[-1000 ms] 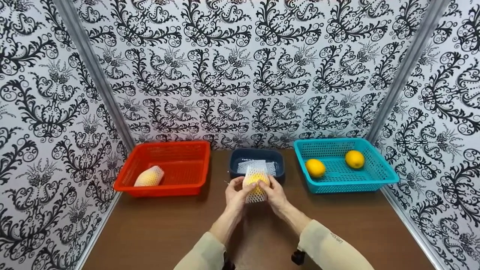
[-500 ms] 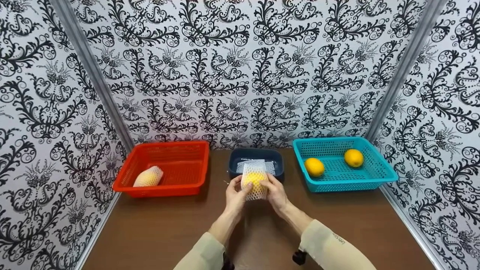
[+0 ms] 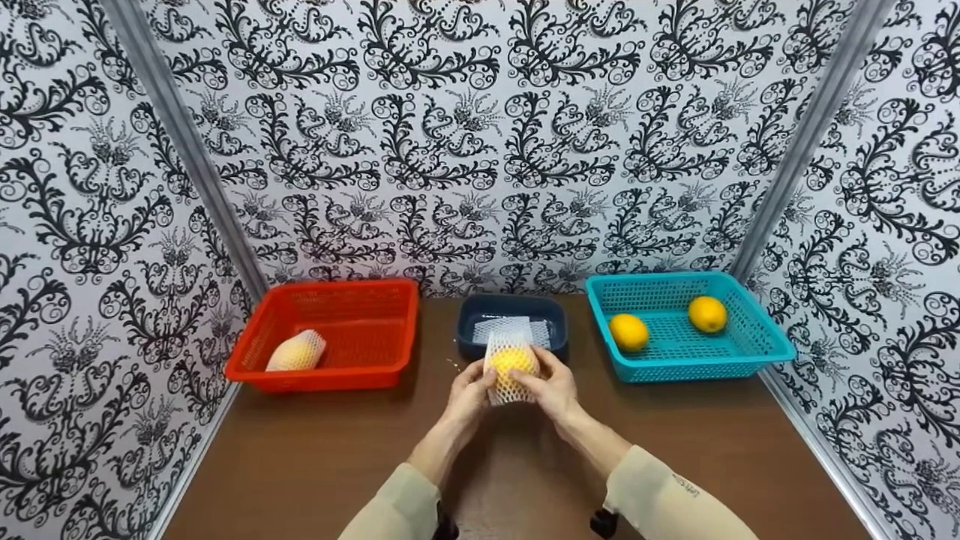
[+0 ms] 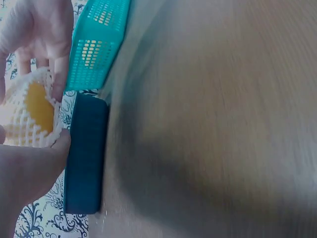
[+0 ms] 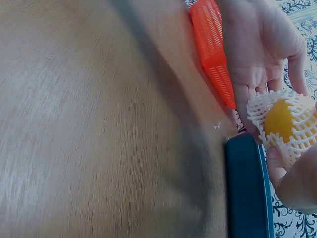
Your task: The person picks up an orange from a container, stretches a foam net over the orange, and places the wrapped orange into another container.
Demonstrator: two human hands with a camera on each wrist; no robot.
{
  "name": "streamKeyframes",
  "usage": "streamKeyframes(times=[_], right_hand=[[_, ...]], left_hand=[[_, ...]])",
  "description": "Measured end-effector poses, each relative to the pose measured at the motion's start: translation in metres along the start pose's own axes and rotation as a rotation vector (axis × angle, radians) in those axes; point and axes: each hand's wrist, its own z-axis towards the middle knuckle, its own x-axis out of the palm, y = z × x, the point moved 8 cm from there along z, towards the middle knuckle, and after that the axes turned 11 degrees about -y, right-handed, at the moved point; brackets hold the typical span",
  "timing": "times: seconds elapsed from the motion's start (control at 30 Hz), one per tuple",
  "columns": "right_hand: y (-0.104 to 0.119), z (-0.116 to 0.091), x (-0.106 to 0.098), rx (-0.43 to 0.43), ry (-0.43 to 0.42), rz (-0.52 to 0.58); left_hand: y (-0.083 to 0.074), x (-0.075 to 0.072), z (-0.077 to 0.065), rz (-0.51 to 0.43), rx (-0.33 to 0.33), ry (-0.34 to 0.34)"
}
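Note:
Both hands meet in the middle of the head view around a yellow, lemon-like fruit [image 3: 513, 367] inside a white foam net sleeve [image 3: 510, 343]. My left hand [image 3: 468, 394] grips its left side, thumb on the front. On the right side, my right hand [image 3: 556, 386] holds it with the thumb pressed over the netting. The sleeve extends above and below the fruit. Bare yellow skin [image 4: 39, 108] shows through the sleeve's open end in the left wrist view. The fingers behind the fruit are mostly hidden in the head view.
Behind the hands stands a dark blue tub [image 3: 551, 311] with white net sleeves [image 3: 540, 330] inside. A red basket [image 3: 375, 371] at left holds one sleeved fruit [image 3: 298, 351]. In the turquoise basket [image 3: 697, 371] at right lie two bare yellow fruits [image 3: 628, 332]. Patterned walls enclose the brown table [image 3: 330, 457].
The fingers have shifted on the sleeved fruit, and more of the yellow shows between the thumbs. Both hands stay in nearly the same place; baskets and tub are unmoved.

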Motion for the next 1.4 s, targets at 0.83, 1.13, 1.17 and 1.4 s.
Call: streamKeyframes(times=[0.83, 1.13, 1.17, 1.4], right_hand=[[0.012, -0.01, 0.043, -0.186, 0.213, -0.008], [0.037, -0.022, 0.078, -0.522, 0.227, -0.261], [0.04, -0.025, 0.083, -0.573, 0.231, -0.28], [0.051, -0.045, 0.118, -0.91, 0.214, -0.45]], left_hand=[[-0.065, -0.06, -0.005, 0.428, 0.106, -0.255], [-0.117, -0.107, 0.001, 0.611, 0.15, -0.373], [-0.121, -0.113, 0.002, 0.609, 0.144, -0.38], [-0.144, -0.154, 0.013, 0.581, 0.081, -0.414]])
